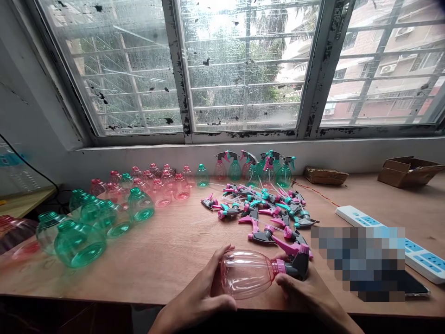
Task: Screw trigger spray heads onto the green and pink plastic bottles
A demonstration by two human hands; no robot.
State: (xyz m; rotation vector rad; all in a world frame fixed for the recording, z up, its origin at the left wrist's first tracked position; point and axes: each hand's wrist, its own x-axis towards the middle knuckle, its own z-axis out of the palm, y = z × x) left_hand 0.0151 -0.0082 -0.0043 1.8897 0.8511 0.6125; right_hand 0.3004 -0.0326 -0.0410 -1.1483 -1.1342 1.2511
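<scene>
Head view, left hand (206, 290): clasped around the base end of the pink bottle (246, 273).
Right hand (306, 288): clamped on the spray head (297, 265) at the bottle's neck.
Pink bottle: sideways between both hands, at the bench's (167, 264) near edge.
Loose spray heads (266, 234): piled just beyond.
Green bottles (79, 243): left.

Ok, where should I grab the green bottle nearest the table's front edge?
Probably by the narrow neck of that green bottle, from above and the right: it stands upright, its neck slimmer than the bulging body. Bare tabletop lies rightward, while another bottle crowds its left.
</scene>
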